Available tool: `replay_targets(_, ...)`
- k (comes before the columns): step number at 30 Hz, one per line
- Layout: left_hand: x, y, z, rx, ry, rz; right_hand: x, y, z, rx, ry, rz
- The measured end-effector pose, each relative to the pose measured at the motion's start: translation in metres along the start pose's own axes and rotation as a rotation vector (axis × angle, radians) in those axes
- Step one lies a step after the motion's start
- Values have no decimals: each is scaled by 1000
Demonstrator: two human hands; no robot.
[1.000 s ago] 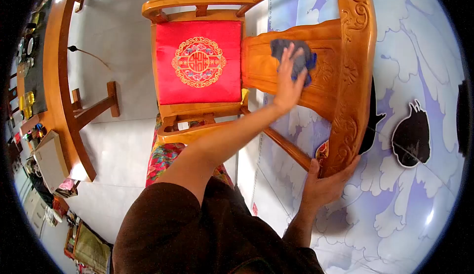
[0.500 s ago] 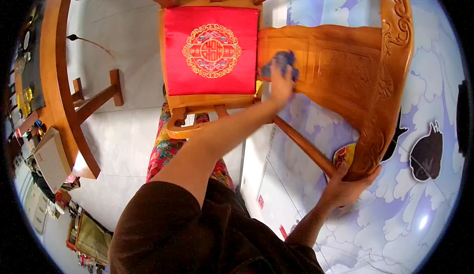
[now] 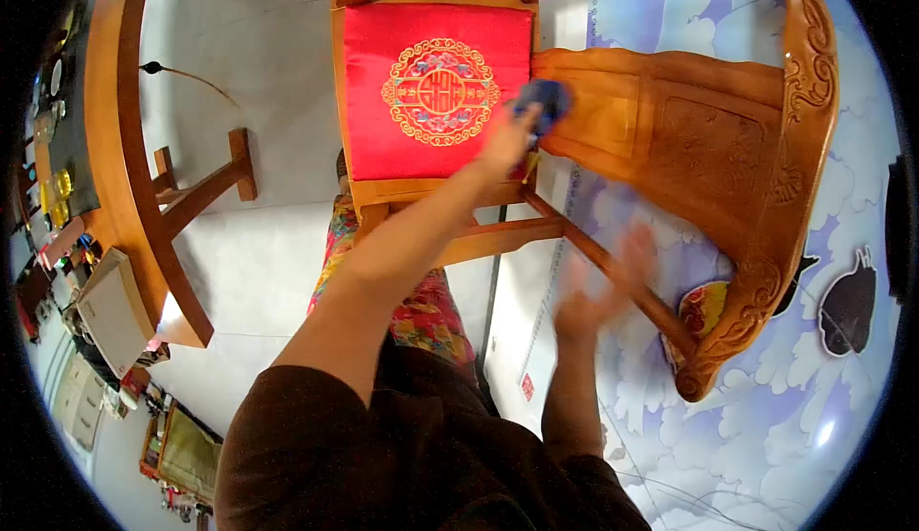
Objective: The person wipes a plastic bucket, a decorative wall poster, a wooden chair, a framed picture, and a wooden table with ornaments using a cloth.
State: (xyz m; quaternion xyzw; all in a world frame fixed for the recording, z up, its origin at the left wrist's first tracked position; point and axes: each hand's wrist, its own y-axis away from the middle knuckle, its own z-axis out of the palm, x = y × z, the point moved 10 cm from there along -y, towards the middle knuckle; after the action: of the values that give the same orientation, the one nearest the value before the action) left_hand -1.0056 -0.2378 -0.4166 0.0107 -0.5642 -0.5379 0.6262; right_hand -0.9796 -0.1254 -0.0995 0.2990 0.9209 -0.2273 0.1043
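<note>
A wooden armchair (image 3: 708, 148) with a carved backrest fills the upper right, and a red cushion (image 3: 383, 100) with gold embroidery lies on its seat. My left hand (image 3: 512, 138) is closed on a dark blue cloth (image 3: 544, 107), blurred by motion, where the cushion's edge meets the bottom of the backrest. Off the chair's top rail, my right hand (image 3: 608, 287) is smeared by motion, with its fingers apart and nothing seen in it, close to the lower armrest bar.
At the left stands a wooden table (image 3: 124, 148) with a box (image 3: 115, 311) and many small items. A wall (image 3: 651, 454) with cloud patterns and dark cutouts is behind the chair. Floral fabric (image 3: 426, 320) shows beneath the armrest.
My left hand has moved the cloth from the middle of the backrest to its base by the cushion. My right hand has let go of the top rail and moved left. The chair appears farther right.
</note>
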Motion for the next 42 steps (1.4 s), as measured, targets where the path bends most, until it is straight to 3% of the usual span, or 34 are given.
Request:
replay_targets(1, -19, 0, -43, 61, 41, -47, 17, 2, 65, -230, -112, 188)
replay_targets(2, -37, 1, -87, 123, 83, -91, 32, 7, 118, -328, -171, 241)
replay_targets(3, -39, 23, -126, 207, 223, -187, 59, 27, 169, -401, -241, 367)
replay_targets(5, -27, 58, -194, 362, 406, -170, 140, 96, 274, -540, -302, 670)
replay_targets(6, -22, 82, -224, 408, 361, -245, 183, 131, 320, -590, -375, 873)
replay_targets(7, -19, 105, -257, 454, 315, -316, 205, 142, 337, -638, -212, 885)
replay_targets(8, -23, 113, -296, 480, 315, -253, 221, 148, 346, -683, -49, 895)
replay_targets(11, -33, 141, -391, 589, 248, -155, 230, 157, 364, -750, -54, 1102)
replay_targets(12, -30, 153, -409, 654, 219, -145, 268, 195, 411, -606, -179, 1082)
replay_targets(13, -28, 165, -427, 720, 193, -137, 254, 183, 403, -634, -58, 1113)
replay_targets(15, -33, 169, -448, 635, 266, -94, 231, 165, 379, -692, 198, 1171)
replay_targets(16, -40, 172, -458, 657, 265, -97, 234, 165, 382, -581, 245, 1082)
replay_targets(19, -46, 183, -458, 713, 257, -125, 220, 152, 356, -643, 234, 1190)
replay_targets(23, -32, 176, -428, 667, 182, -86, 173, 100, 303, -467, 37, 813)
replay_targets(29, 13, 164, -435, 664, 139, -82, 52, 38, 95, 99, -264, 689)
replay_targets(31, 35, 157, -425, 634, 129, -42, 26, 35, 20, 182, 17, 565)
replay_targets(33, 40, 146, -434, 606, 68, -47, -2, 33, -43, 194, 82, 501)
replay_targets(37, 67, 133, -418, 559, 33, -43, -33, 70, -124, 24, 212, 539)
replay_targets(42, 79, 118, -390, 480, -15, -102, -56, 124, -189, -498, 502, 763)
